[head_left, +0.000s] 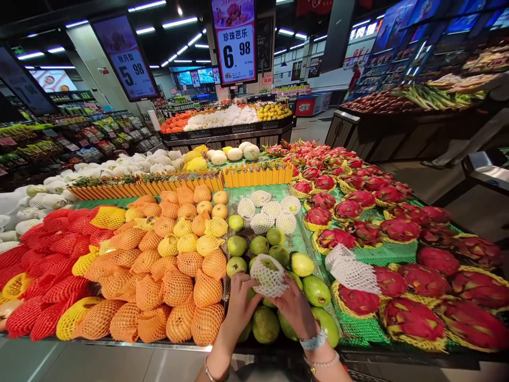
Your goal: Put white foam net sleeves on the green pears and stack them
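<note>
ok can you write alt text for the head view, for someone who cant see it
Both hands, left hand and right hand, hold a green fruit in a white foam net over a pile of green fruit. Net-wrapped orange fruit lies left, dragon fruit right.

Place: we stand in a supermarket produce section | Near: a display table (pixel 369 253) heaped with netted oranges (pixel 175 286), green guavas (pixel 258 245) and red dragon fruit (pixel 401 229) | Far: hanging price signs (pixel 236 40), more fruit stands (pixel 230 119) | Left: packaged-goods shelves (pixel 79 138) | Overhead: strip lights (pixel 181 22)
</note>
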The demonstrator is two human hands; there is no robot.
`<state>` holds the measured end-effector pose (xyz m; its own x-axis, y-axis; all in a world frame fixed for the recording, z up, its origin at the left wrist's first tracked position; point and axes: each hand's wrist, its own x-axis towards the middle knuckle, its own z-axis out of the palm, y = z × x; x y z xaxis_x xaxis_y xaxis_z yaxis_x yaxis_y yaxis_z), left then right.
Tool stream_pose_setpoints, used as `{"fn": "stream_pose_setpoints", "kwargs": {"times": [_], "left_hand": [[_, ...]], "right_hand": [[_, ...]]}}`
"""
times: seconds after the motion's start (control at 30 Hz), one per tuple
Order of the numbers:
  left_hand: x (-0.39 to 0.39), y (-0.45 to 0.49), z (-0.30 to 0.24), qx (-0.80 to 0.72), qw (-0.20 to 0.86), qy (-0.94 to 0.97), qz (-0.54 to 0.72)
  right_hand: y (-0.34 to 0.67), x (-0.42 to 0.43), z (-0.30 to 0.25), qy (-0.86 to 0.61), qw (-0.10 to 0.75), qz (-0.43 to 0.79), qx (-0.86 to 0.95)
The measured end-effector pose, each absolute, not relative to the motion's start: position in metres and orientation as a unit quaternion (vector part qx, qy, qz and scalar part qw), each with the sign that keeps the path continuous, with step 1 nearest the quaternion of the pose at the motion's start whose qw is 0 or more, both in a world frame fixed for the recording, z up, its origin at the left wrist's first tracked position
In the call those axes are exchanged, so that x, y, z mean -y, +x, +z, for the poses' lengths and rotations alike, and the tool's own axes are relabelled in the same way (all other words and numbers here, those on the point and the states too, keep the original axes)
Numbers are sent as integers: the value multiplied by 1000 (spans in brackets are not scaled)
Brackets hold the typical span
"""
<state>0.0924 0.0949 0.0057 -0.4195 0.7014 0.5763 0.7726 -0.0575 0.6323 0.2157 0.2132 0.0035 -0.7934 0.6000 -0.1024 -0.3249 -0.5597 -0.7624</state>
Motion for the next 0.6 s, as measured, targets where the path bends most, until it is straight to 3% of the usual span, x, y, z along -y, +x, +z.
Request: {"fn": "stream_pose_setpoints", "kwargs": {"times": [0.37, 0.5, 0.6], "left_hand": [[-97, 105, -15, 639, 77, -605, -468], [-93, 104, -4, 649, 6, -619, -443], [-85, 101, 6, 667, -59, -557, -491]], "right_hand": [[218, -214, -3, -179, 266, 871, 372], [221, -215, -2, -204, 312, 851, 371], [224, -215, 2, -214, 371, 811, 399]]}}
